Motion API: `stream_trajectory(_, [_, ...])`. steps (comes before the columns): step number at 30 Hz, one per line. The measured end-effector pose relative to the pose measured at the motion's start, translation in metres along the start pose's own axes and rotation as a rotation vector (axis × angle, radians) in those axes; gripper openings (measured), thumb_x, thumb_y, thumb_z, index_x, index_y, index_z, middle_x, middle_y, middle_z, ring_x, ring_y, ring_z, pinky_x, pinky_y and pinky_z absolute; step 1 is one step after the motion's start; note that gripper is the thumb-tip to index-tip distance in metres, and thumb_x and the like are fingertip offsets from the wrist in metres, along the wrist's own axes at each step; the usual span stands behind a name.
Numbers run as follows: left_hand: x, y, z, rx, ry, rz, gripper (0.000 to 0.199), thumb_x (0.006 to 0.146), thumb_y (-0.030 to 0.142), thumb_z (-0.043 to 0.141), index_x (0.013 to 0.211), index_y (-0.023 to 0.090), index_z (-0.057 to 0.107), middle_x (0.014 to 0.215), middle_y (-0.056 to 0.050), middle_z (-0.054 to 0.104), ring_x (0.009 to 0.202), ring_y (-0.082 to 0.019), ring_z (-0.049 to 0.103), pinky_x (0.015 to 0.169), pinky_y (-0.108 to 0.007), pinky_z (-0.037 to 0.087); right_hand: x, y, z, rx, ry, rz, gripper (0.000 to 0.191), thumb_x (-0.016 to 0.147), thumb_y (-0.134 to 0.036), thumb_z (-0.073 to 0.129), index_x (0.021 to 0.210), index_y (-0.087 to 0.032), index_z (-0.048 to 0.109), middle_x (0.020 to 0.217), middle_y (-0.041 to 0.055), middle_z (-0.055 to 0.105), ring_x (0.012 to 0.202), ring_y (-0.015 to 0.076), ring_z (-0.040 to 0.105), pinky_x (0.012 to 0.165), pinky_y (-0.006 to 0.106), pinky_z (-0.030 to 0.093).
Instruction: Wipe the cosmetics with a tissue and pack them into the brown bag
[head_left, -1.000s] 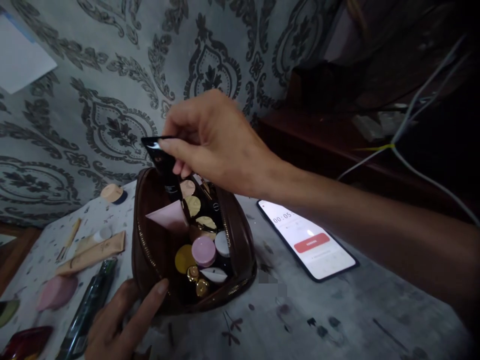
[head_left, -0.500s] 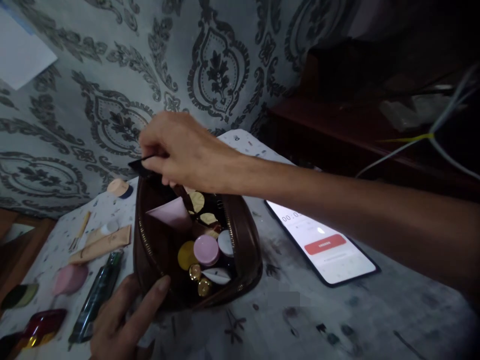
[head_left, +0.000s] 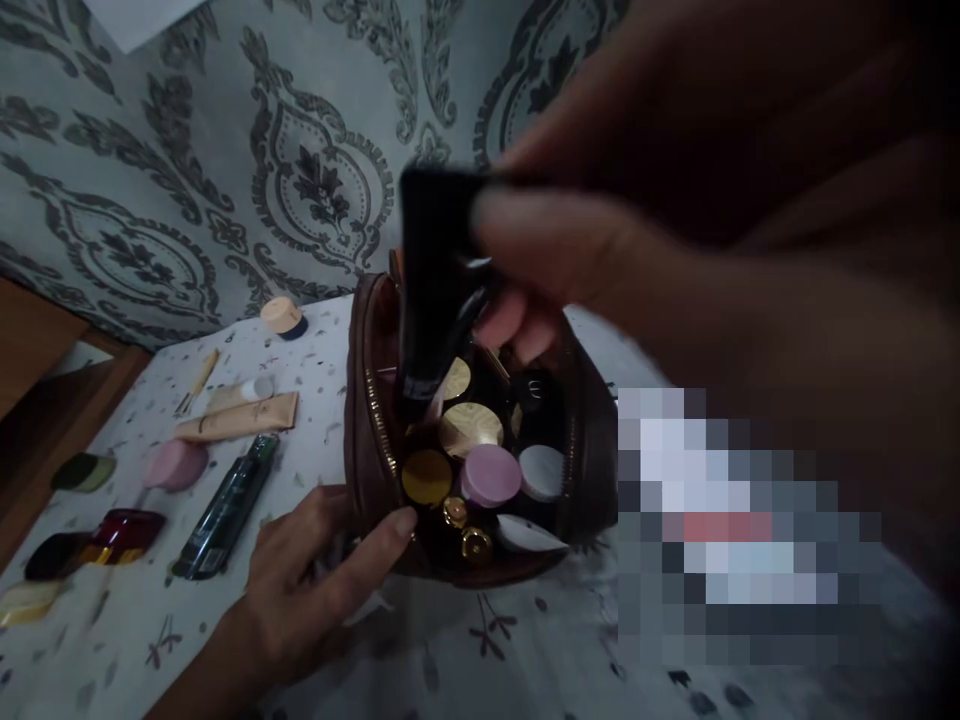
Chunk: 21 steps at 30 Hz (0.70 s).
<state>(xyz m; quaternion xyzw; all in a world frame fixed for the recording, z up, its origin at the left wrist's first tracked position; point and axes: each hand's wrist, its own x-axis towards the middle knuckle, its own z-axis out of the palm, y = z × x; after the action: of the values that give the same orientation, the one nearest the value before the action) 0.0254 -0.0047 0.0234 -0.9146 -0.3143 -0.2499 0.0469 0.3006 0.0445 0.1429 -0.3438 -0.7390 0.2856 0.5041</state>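
Close to the camera, my right hand (head_left: 570, 250) pinches a black tube (head_left: 442, 270) upright above the open brown bag (head_left: 592, 450). My left hand (head_left: 322, 560) grips the bag's near left edge, thumb on the zipper rim and fingers outside. Inside the bag are a pink-lidded jar (head_left: 491, 474), a white-lidded jar (head_left: 542, 472), a yellow round lid (head_left: 427, 476), gold round pieces (head_left: 471, 430), small gold caps (head_left: 475, 544) and a white tube end (head_left: 529, 535).
Left of the bag lie a green bottle (head_left: 229, 510), a beige tube (head_left: 238, 417), a pink item (head_left: 175, 465), a red bottle (head_left: 127, 535) and a beige-topped jar (head_left: 283, 317). A pixelated phone-like shape (head_left: 720, 500) is on the right. Patterned fabric hangs behind.
My right hand has come up and nearer the camera with the black tube, now fully visible. The view has shifted, so the bag and the items beside it appear farther right.
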Motion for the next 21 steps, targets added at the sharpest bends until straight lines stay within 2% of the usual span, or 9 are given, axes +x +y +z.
stream_trajectory(4, [-0.001,0.0,0.002,0.022,0.002,-0.031,0.049,0.097,0.015,0.037,0.143,0.031,0.044,0.109,-0.007,0.062,0.101,-0.02,0.064,0.071,-0.029,0.057,-0.002,0.007,0.022,-0.303,-0.033,-0.091,0.02,0.091,-0.023,0.062,0.072,-0.023,0.068,0.064,-0.002,0.066,0.06,0.0114,0.065,0.057,0.023,0.054])
stream_trajectory(10, [0.007,-0.006,0.002,0.005,0.046,0.098,0.063,0.094,0.011,0.042,0.154,0.024,0.028,0.106,-0.01,0.059,0.095,-0.018,0.062,0.064,-0.024,0.053,0.003,0.031,0.038,-0.289,-0.23,0.008,0.027,0.089,-0.009,0.058,0.063,-0.018,0.062,0.059,-0.0031,0.058,0.06,0.0089,0.057,0.055,0.022,0.045])
stream_trajectory(14, [0.008,-0.006,0.003,0.006,0.076,0.099,0.063,0.094,0.011,0.044,0.154,0.024,0.028,0.105,-0.01,0.058,0.095,-0.018,0.059,0.065,-0.024,0.052,0.007,0.033,0.04,-0.333,-0.383,0.06,0.032,0.087,-0.005,0.056,0.056,-0.015,0.053,0.06,-0.0044,0.052,0.061,0.0062,0.051,0.055,0.02,0.038])
stream_trajectory(18, [0.006,-0.005,0.007,-0.01,0.095,0.088,0.063,0.093,0.01,0.042,0.153,0.025,0.029,0.104,-0.01,0.057,0.094,-0.019,0.058,0.064,-0.025,0.051,0.009,0.032,0.044,-0.351,-0.545,0.121,0.034,0.085,-0.005,0.058,0.054,-0.014,0.047,0.06,-0.0051,0.052,0.053,0.0038,0.042,0.05,0.021,0.031])
stream_trajectory(21, [0.007,-0.004,0.006,0.002,0.086,0.08,0.065,0.093,0.008,0.041,0.154,0.026,0.026,0.106,-0.009,0.055,0.095,-0.018,0.057,0.064,-0.024,0.05,0.01,0.032,0.047,-0.359,-0.569,0.152,0.034,0.084,-0.003,0.059,0.054,-0.014,0.047,0.06,-0.0047,0.052,0.051,0.0032,0.04,0.049,0.021,0.03])
